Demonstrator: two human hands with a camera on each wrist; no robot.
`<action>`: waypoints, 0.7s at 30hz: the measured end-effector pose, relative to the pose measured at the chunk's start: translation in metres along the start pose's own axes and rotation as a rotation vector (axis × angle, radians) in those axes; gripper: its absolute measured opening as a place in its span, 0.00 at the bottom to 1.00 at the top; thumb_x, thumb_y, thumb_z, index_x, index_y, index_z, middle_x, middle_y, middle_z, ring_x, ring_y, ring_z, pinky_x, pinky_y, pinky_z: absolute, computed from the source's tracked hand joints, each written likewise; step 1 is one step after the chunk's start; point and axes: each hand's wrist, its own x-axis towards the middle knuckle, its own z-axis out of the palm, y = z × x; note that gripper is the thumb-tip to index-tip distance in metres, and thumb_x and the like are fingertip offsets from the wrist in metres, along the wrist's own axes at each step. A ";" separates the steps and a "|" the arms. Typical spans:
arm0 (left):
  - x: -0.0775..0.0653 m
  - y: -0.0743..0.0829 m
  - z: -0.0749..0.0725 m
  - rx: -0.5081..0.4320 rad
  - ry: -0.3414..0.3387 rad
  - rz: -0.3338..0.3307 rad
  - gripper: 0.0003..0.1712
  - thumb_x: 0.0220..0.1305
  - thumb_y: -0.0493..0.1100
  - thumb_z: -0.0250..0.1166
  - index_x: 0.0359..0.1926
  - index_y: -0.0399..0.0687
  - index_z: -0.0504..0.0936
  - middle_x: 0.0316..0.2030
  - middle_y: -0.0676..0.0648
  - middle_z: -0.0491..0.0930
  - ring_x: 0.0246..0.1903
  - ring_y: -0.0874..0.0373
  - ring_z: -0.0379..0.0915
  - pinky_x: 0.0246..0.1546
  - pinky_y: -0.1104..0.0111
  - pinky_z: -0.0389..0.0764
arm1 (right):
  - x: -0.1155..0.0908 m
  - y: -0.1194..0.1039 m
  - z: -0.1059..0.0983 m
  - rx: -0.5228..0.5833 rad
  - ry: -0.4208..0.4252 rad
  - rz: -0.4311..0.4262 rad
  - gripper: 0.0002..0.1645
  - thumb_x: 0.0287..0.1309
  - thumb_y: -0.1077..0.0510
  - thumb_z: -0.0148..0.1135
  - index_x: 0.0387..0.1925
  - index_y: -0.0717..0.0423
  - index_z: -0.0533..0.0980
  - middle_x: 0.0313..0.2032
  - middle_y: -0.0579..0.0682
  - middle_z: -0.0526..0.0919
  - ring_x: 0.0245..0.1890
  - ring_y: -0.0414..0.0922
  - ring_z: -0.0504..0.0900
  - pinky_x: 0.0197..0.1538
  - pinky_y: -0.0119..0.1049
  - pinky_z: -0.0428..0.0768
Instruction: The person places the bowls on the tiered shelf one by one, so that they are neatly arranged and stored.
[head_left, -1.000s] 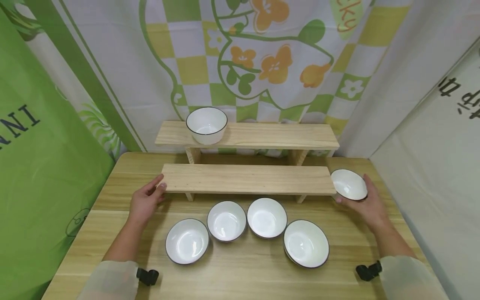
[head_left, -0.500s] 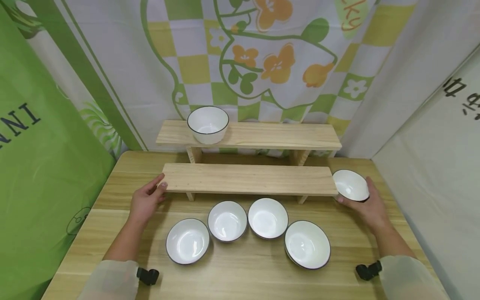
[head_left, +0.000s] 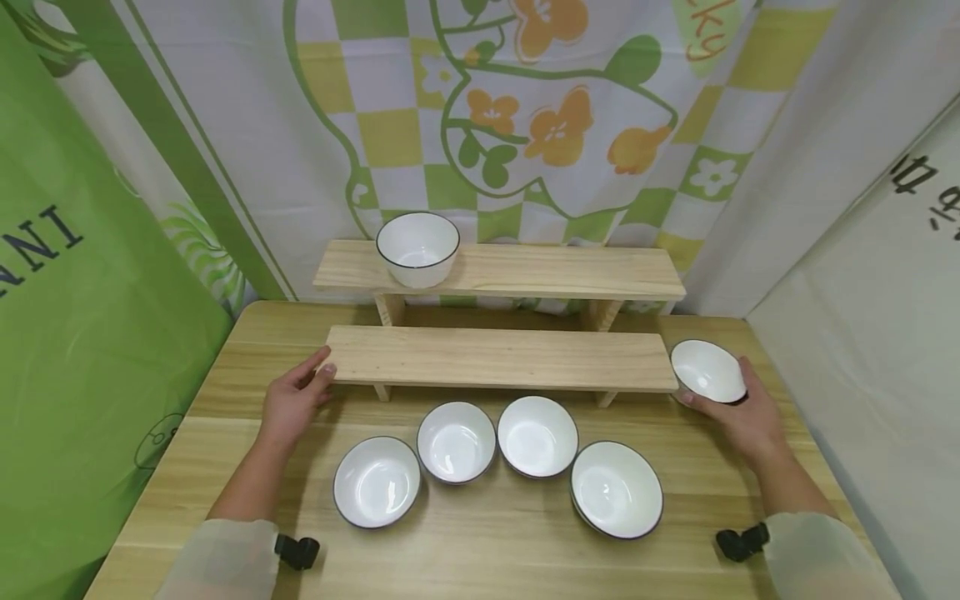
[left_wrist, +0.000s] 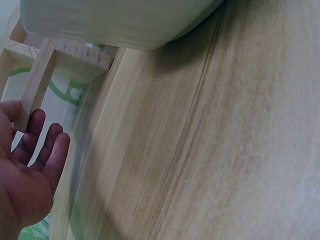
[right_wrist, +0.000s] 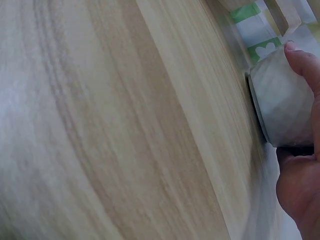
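In the head view, my left hand (head_left: 294, 406) pinches the left end of the lower board of a two-tier wooden shelf (head_left: 495, 358), thumb and index finger at its edge. The left wrist view shows the other fingers of that hand (left_wrist: 32, 165) loosely bent below the board. Off the shelf's right end, my right hand (head_left: 750, 417) grips a white bowl (head_left: 707, 371) with a dark rim, thumb at its near side and fingers around its right side. In the right wrist view, the bowl's faceted outer wall (right_wrist: 282, 100) shows beside the thumb.
Another white bowl (head_left: 417, 250) stands on the upper board (head_left: 562, 271), left of its middle. Several white bowls, among them the leftmost bowl (head_left: 377, 483) and the rightmost bowl (head_left: 617, 490), form an arc on the wooden table (head_left: 480, 558) before the shelf. Printed curtains (head_left: 562, 150) hang behind.
My right hand and its bowl have shifted slightly to the right, away from the shelf's end. The left hand stays at the board's left end. The head view has shifted a little.
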 end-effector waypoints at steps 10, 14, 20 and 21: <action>0.001 0.000 -0.002 0.001 -0.004 -0.012 0.34 0.70 0.59 0.69 0.72 0.54 0.76 0.67 0.38 0.75 0.45 0.61 0.85 0.49 0.67 0.87 | -0.002 -0.002 -0.010 -0.021 0.025 0.011 0.73 0.58 0.37 0.74 0.83 0.53 0.34 0.80 0.67 0.40 0.77 0.73 0.43 0.75 0.72 0.48; 0.002 0.000 -0.001 -0.009 -0.010 -0.011 0.34 0.70 0.59 0.69 0.72 0.54 0.75 0.68 0.39 0.74 0.43 0.68 0.83 0.50 0.67 0.86 | -0.005 -0.004 -0.012 -0.004 0.044 0.017 0.73 0.57 0.38 0.76 0.83 0.51 0.35 0.81 0.63 0.39 0.78 0.70 0.43 0.76 0.70 0.47; 0.001 -0.001 0.000 -0.018 -0.015 0.010 0.34 0.71 0.57 0.68 0.73 0.52 0.75 0.69 0.38 0.73 0.41 0.73 0.81 0.50 0.66 0.86 | -0.009 -0.006 -0.020 0.014 0.068 0.011 0.71 0.58 0.40 0.75 0.83 0.50 0.37 0.81 0.63 0.41 0.79 0.68 0.42 0.78 0.67 0.45; 0.001 -0.001 0.000 -0.018 -0.014 0.013 0.34 0.71 0.57 0.68 0.72 0.51 0.75 0.69 0.38 0.73 0.41 0.73 0.81 0.49 0.66 0.87 | -0.009 -0.007 -0.021 0.018 0.070 0.012 0.71 0.58 0.40 0.75 0.83 0.50 0.37 0.81 0.62 0.40 0.79 0.68 0.42 0.78 0.67 0.44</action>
